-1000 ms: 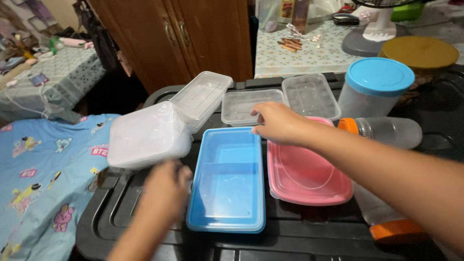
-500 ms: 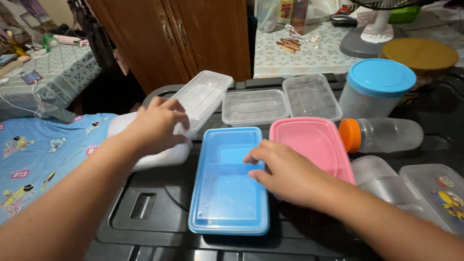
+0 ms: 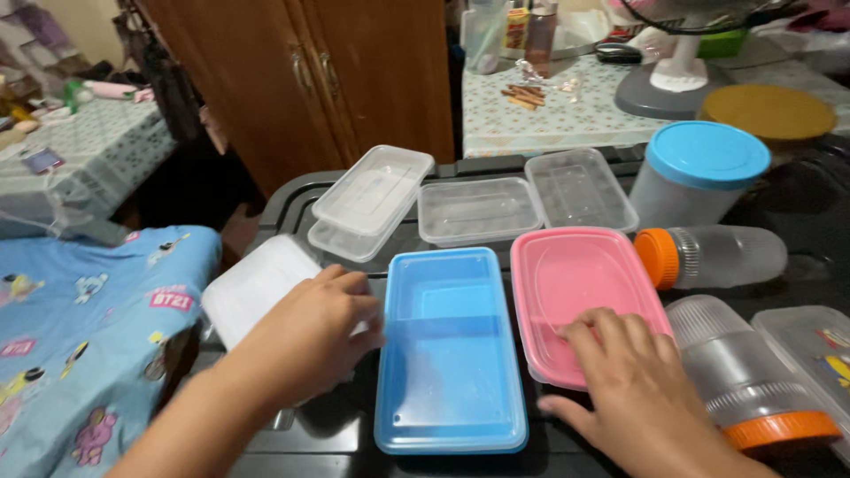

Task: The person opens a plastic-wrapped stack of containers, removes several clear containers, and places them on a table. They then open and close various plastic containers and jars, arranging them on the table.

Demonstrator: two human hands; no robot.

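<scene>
Fingers of left hand (image 3: 310, 341) curled down over white container (image 3: 257, 292), near-left on black lid (image 3: 292, 199), touching blue box (image 3: 447, 350) edge. Right hand (image 3: 633, 398) spread flat, fingertips on near edge of pink container (image 3: 575, 283), w/ orange-capped bottles (image 3: 708, 257) to right.

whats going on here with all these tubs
A person is handling plastic food boxes laid out on a black bin lid. The left hand rests on a white lidded box, and the right hand lies on the near edge of a pink box. A blue box sits between them, untouched. Clear tubs, bottles with orange caps and a jar with a blue lid lie beyond.
</scene>
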